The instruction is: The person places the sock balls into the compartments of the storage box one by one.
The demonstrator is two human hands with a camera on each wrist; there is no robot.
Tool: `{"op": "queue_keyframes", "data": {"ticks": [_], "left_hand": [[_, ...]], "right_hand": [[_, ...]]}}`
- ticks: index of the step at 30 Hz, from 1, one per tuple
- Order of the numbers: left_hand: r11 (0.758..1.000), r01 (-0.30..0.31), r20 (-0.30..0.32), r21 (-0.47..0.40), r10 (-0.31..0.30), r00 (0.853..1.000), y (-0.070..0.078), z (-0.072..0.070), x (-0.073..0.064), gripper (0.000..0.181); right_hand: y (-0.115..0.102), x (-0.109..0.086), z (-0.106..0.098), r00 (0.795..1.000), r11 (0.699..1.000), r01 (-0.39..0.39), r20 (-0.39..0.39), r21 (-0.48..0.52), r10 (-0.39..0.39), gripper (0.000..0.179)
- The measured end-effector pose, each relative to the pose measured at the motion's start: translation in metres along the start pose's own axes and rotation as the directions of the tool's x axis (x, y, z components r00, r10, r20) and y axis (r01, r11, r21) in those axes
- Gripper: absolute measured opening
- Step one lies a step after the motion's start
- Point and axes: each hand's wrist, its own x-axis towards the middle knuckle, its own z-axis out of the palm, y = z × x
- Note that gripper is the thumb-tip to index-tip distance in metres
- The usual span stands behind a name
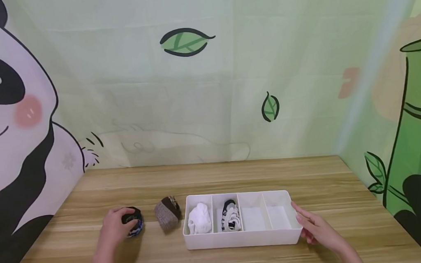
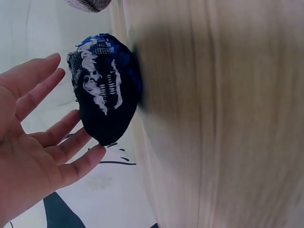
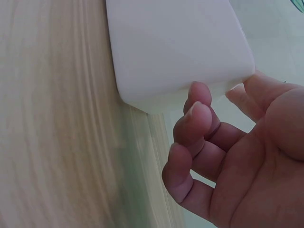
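Note:
My left hand [image 1: 115, 226] is at a balled-up sock [image 2: 107, 90] in black, blue and white, on the left of the table. In the left wrist view its fingers are spread, with fingertips right at the sock's dark lower side. My right hand [image 1: 320, 230] touches the right end of a white divided box [image 1: 241, 239]. The right wrist view shows its thumb and fingertips at the box's end wall, the other fingers loosely bent. A white balled sock [image 1: 200, 219] lies in the leftmost compartment, and a black-and-white one [image 1: 231, 216] in the compartment beside it.
Between my left hand and the box sits a grey-brown balled sock [image 1: 168, 214]. The wooden table [image 1: 214, 176] ends at a printed cloth backdrop [image 1: 209, 119] with leaves, pandas and bamboo. Two compartments on the box's right side show bare floors.

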Motion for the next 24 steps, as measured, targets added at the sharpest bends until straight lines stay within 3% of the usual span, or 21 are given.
{"op": "queue_keyframes", "data": {"ticks": [12,24], "left_hand": [[0.999,-0.019,-0.017,-0.032,0.019,1.000,-0.014,0.002,0.004,0.026],[0.995,0.037,0.083,-0.089,-0.030,0.996,-0.020,0.002,0.008,0.035]], "right_hand": [[0.002,0.000,0.000,1.000,1.000,0.011,0.007,0.009,-0.011,0.050],[0.000,-0.001,0.000,1.000,1.000,-0.003,0.010,0.013,0.003,0.051]]}}
